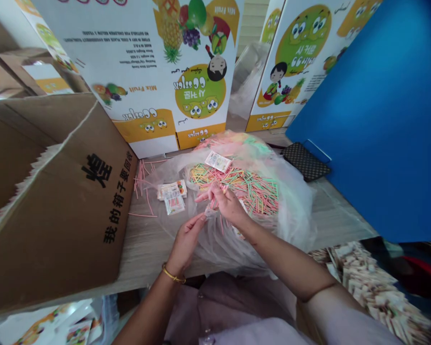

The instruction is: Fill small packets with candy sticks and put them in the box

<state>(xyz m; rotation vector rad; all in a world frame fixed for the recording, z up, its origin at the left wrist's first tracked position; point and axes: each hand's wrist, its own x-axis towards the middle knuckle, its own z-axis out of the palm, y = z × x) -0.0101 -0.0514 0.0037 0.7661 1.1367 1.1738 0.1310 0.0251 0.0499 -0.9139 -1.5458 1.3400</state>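
Observation:
My left hand (188, 239), with a gold bracelet at the wrist, pinches the edge of a small clear packet (210, 211). Above and right of it, my right hand (225, 203) has its fingers closed around some thin pink sticks at the packet's upper side. Both hands are over the near left part of a large clear plastic bag (294, 211), which lies open around a heap of pink, green and yellow sticks (255, 189). One printed packet (218, 161) rests on the heap. Left of my hands, several packets (174, 200) lie in a small pile.
A brown cardboard box (104, 206) stands at the left, with loose pink sticks (140, 179) beside it. Printed cartons (140, 62) rise behind the bag. A dark checked pouch (305, 160) lies near a blue panel (380, 129). Many packets (373, 282) are heaped at the lower right.

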